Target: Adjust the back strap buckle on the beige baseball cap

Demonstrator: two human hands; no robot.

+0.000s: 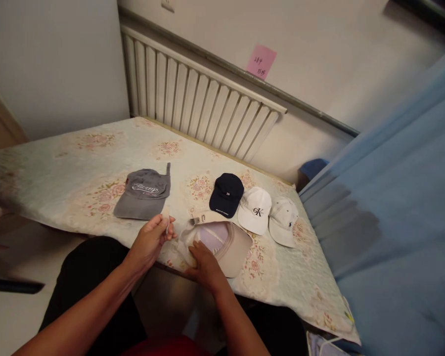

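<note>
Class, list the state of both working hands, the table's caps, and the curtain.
Gray cap: outside showing, strap sticking out
Navy cap: outside showing
White CK cap: outside showing
Off-white cap: outside showing
Beige cap: inside showing
Left hand: pinching something pale
Right hand: on the beige cap
Blue curtain: hanging in folds

Caps lie across the flower-patterned table.
</note>
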